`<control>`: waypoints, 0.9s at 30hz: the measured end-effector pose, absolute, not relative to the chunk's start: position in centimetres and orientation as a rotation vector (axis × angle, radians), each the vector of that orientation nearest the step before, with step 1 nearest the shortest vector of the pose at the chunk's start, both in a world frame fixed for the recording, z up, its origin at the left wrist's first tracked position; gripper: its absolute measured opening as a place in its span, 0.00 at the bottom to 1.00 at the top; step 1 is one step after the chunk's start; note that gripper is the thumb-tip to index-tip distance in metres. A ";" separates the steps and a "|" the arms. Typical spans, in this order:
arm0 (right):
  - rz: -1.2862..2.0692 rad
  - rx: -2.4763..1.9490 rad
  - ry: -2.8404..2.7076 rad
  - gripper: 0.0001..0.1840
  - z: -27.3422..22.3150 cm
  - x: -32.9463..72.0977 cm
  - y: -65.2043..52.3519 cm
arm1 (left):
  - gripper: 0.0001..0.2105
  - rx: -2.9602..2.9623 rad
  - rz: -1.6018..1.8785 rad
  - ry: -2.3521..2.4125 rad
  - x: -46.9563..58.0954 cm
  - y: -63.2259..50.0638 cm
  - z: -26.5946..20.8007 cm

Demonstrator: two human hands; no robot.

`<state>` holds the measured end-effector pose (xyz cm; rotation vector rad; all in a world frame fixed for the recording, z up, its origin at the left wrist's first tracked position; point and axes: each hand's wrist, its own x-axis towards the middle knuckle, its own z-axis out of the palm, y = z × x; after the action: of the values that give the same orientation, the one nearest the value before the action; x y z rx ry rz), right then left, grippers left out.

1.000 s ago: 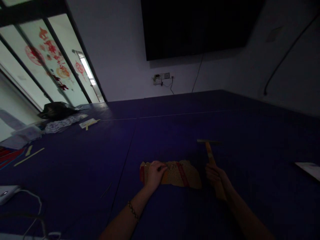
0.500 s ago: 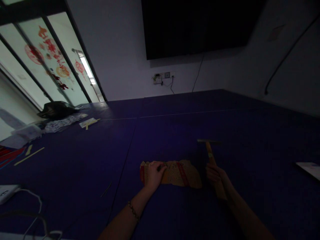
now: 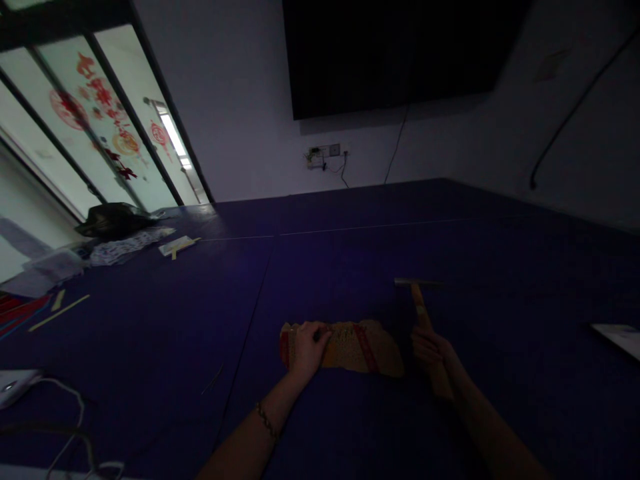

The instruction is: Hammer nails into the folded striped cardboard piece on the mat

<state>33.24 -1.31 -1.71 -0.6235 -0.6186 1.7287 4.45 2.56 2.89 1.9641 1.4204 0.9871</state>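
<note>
A shoe-sole-shaped insole-like pad (image 3: 385,350), tan with red bands and an orange patch, lies flat on the dark blue tabletop (image 3: 340,267). My left hand (image 3: 307,343) rests on its left part, thumb and index finger pinched over a small dark thing that is too dim to make out. To the right of the pad, my right hand (image 3: 431,348) is wrapped around the wooden handle of a hammer (image 3: 421,310). The hammer's narrow metal head points away from me, beyond the hand. The hammer and the pad are apart.
Thin yellow strips (image 3: 59,313), a black bag (image 3: 116,219) and patterned cloth (image 3: 127,247) lie at the left. A white device (image 3: 17,385) with a cable sits front left. A pale flat object (image 3: 620,339) is at the right edge. A thin strand (image 3: 213,379) lies left of my wrist.
</note>
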 end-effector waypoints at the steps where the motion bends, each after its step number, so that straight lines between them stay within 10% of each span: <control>1: 1.728 -0.631 -0.617 0.22 -1.6 33.2 -1.4 | 0.02 1.967 0.982 1.417 4.4 2.6 2.9; 27: 1.599 -0.988 -0.609 0.22 0.4 31.7 -1.6 | 0.02 2.018 0.926 1.365 4.1 3.1 2.9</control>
<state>31.70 -1.61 0.42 -0.9883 -0.6088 1.5993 4.10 3.09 2.88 2.0176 1.3646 0.9263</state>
